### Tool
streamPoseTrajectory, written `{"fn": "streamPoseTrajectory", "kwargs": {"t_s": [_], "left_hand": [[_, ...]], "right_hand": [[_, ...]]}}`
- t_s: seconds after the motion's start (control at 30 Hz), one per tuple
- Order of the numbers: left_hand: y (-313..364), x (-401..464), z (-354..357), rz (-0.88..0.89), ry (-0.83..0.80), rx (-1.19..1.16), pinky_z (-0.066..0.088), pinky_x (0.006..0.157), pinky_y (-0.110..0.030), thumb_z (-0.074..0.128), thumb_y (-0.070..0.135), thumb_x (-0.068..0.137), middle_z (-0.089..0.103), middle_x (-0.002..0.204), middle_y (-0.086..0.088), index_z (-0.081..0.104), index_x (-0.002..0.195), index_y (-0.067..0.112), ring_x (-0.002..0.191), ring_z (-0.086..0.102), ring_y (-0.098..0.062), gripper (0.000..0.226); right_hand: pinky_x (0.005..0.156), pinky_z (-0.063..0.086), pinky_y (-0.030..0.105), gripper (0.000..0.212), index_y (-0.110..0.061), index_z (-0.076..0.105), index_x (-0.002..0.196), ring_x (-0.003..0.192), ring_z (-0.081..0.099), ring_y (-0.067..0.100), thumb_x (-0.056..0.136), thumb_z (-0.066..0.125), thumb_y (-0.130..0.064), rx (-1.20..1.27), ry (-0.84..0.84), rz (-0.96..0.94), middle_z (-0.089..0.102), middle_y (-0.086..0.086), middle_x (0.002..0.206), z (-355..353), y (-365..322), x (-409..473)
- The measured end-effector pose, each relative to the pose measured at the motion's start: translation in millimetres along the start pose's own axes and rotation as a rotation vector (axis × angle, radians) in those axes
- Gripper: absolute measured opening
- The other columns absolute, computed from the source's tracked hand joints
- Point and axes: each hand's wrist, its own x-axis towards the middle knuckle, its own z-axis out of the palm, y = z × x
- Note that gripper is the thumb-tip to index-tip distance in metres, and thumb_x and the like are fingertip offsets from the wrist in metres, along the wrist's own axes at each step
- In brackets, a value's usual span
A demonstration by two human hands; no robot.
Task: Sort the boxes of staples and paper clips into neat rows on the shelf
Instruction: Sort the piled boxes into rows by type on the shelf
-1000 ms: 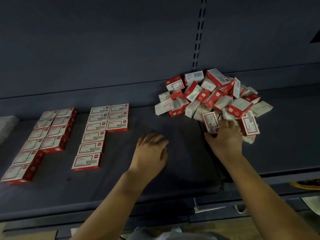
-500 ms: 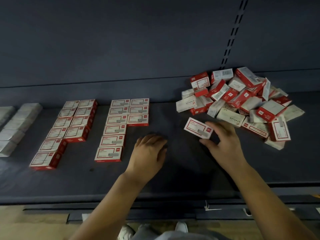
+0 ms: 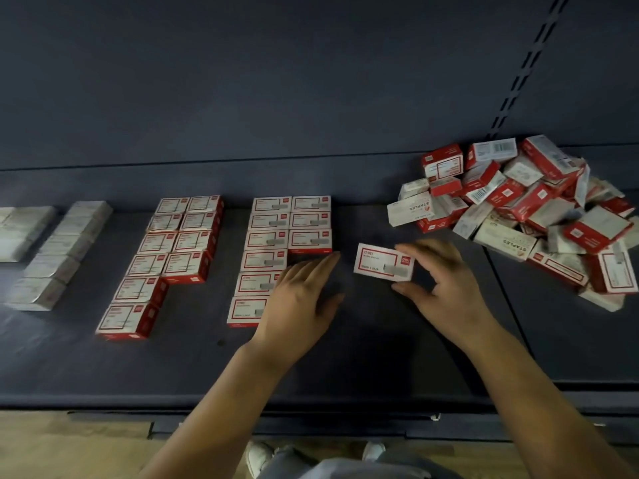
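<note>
A red-and-white box [image 3: 383, 262] is pinched in the right hand [image 3: 446, 288], thumb at the near edge, fingers over the far right corner; the grip is closed on it. The box is held label up, slightly tilted, just above the dark shelf [image 3: 380, 357], between the sorted block and the pile. Contact with the shelf cannot be told.

The left hand [image 3: 301, 302] is held flat, fingers straight and spread, nothing gripped. It lies just right of the near boxes of the nearest sorted block [image 3: 276, 250], partly covering two of them. That block is laid two columns wide: the left column runs further toward the front edge than the right one, so a gap is left in front of the right column, where the left fingertips point.

A second red-and-white block [image 3: 169, 261] is seen further left, likewise two columns with a shorter right one. Pale grey-white boxes [image 3: 58, 254] are rowed at far left.

An unsorted pile [image 3: 539, 209] of mixed red and white boxes is heaped at the right rear of the shelf, some marked STAPLES. White shoes [image 3: 259, 456] are seen on the floor below.
</note>
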Motion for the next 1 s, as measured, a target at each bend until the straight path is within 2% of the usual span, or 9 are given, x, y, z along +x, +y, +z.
{"fn": "streamPoseTrajectory", "kwargs": {"t_s": [0.1,0.17,0.27,0.37,0.47,0.57,0.77,0.87,1.0], "left_hand": [[-3,6,-8,0.009,-0.007,-0.049,0.038,0.099,-0.034,0.062,0.031,0.079,0.059,0.125,-0.008,0.051,0.13,0.008,0.117,0.054,-0.026,0.058],[-5,10,-11,0.007,-0.033,-0.081,0.04,0.1,-0.037,0.062,0.033,0.078,0.059,0.126,-0.008,0.051,0.129,0.009,0.118,0.054,-0.026,0.058],[-8,15,-13,0.013,-0.053,-0.119,0.043,0.099,-0.04,0.066,0.035,0.075,0.059,0.124,-0.009,0.052,0.127,0.009,0.116,0.054,-0.026,0.059],[-8,16,-16,0.025,-0.051,-0.141,0.04,0.099,-0.033,0.074,0.03,0.074,0.059,0.122,-0.008,0.053,0.125,0.008,0.116,0.054,-0.025,0.059],[-8,17,-20,0.043,-0.03,-0.141,0.037,0.096,-0.028,0.072,0.03,0.074,0.06,0.12,-0.008,0.055,0.123,0.007,0.114,0.055,-0.024,0.057],[-10,19,-21,0.075,-0.025,-0.137,0.042,0.096,-0.032,0.071,0.031,0.074,0.061,0.119,-0.007,0.056,0.122,0.008,0.112,0.056,-0.024,0.055],[-11,18,-18,0.127,-0.025,-0.118,0.042,0.094,-0.031,0.055,0.045,0.077,0.062,0.115,-0.006,0.059,0.115,0.009,0.109,0.056,-0.021,0.053],[-17,19,-16,0.152,-0.038,-0.074,0.044,0.092,-0.034,0.055,0.046,0.078,0.063,0.11,-0.005,0.06,0.111,0.009,0.105,0.058,-0.022,0.05],[-36,16,-17,0.093,-0.102,0.061,0.043,0.095,-0.051,0.052,0.05,0.079,0.06,0.115,-0.005,0.062,0.112,0.01,0.111,0.055,-0.027,0.052]], "right_hand": [[0.081,0.034,0.015,0.05,0.0,0.065,0.109,0.098,0.045,0.014,0.061,0.074,-0.011,0.015,-0.026,-0.012,0.062,0.014,0.102,4,-9,3],[0.082,0.031,0.016,0.051,-0.001,0.064,0.11,0.099,0.044,0.013,0.062,0.078,-0.006,0.043,-0.067,0.0,0.062,0.015,0.103,6,-14,5],[0.083,0.035,0.011,0.052,-0.001,0.063,0.111,0.1,0.044,0.012,0.062,0.078,-0.007,0.07,-0.11,-0.008,0.061,0.014,0.104,8,-19,8],[0.089,0.029,0.0,0.051,-0.003,0.063,0.112,0.1,0.044,0.01,0.064,0.074,-0.014,0.08,-0.122,-0.005,0.06,0.01,0.105,7,-20,12],[0.089,0.028,0.0,0.052,-0.003,0.063,0.112,0.099,0.045,0.008,0.063,0.079,-0.006,0.089,-0.134,-0.016,0.059,0.007,0.105,6,-22,13],[0.091,0.028,0.001,0.053,-0.003,0.064,0.111,0.098,0.044,0.007,0.061,0.081,-0.001,0.093,-0.145,-0.026,0.057,0.003,0.103,8,-27,13],[0.09,0.028,0.001,0.049,-0.004,0.064,0.112,0.099,0.043,0.004,0.064,0.078,-0.008,0.126,-0.149,-0.021,0.056,0.001,0.104,10,-30,12],[0.089,0.035,0.007,0.05,-0.003,0.064,0.111,0.103,0.043,0.009,0.063,0.07,-0.019,0.075,-0.133,-0.055,0.057,0.006,0.108,13,-31,10],[0.086,0.041,0.03,0.051,-0.003,0.064,0.111,0.104,0.04,0.014,0.065,0.072,-0.024,0.002,-0.105,-0.019,0.056,0.012,0.11,15,-22,8]]}}
